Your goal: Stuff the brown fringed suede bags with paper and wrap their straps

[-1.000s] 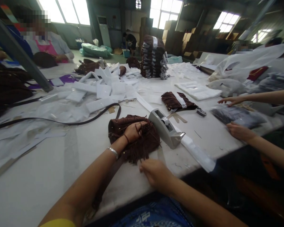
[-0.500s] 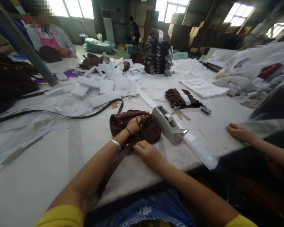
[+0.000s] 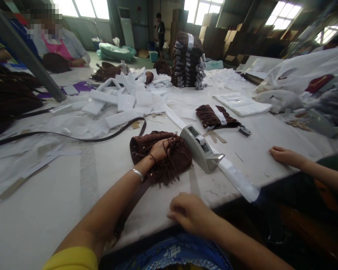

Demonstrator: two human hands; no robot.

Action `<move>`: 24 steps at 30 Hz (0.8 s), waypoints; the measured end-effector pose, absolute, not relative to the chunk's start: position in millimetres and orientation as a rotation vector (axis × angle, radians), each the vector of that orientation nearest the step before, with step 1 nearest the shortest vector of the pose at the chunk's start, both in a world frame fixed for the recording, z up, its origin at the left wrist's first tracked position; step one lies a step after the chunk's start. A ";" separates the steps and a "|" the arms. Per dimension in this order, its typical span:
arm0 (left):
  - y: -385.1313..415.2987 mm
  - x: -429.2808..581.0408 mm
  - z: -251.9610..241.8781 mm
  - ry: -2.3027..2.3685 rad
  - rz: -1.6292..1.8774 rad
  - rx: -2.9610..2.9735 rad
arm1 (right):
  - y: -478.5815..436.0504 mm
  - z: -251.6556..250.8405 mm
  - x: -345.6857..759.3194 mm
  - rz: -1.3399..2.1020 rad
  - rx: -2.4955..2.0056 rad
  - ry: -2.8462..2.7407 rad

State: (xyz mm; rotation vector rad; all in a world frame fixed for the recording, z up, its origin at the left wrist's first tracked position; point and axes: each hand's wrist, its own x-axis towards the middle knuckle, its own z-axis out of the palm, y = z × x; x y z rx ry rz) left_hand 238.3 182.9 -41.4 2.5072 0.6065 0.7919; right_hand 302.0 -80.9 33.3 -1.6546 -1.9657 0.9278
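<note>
A brown fringed drawstring bag point(image 3: 141, 144) lies on its side on the white table. My left hand point(image 3: 160, 150) rests on it, fingers closed around its thin brown cords; the fingertips are partly hidden among them. Fringe hangs from the bag below that hand. The bag's strap point(image 3: 135, 200) runs under my left forearm toward the table's front edge. My right hand point(image 3: 190, 212) is off the bag, near that edge, with fingers loosely curled and thumb apart; nothing shows between them. A grey tape dispenser point(image 3: 201, 148) stands against the bag's right side.
A bundle of brown fringe point(image 3: 216, 116) with a white band lies behind the dispenser. White packing pieces point(image 3: 126, 101) pile up at the back left. A tall banded stack point(image 3: 187, 60) stands farther back. At right, another person's hand point(image 3: 285, 155) rests by the table edge.
My right hand has let go of the bag's lower edge and drawn back toward me. The fringe it covered now hangs loose. My left hand has stayed on the cords.
</note>
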 end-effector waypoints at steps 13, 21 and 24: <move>187.8 239.0 -42.8 0.619 0.751 2.492 | -7.5 -17.3 317.4 -0.028 -1.445 -2.281; 187.1 238.8 -40.6 0.580 0.755 2.511 | -36.5 9.9 309.9 0.356 -1.487 -2.361; 190.6 240.7 -44.1 0.575 0.747 2.522 | -82.2 13.5 300.7 0.729 -1.269 -2.375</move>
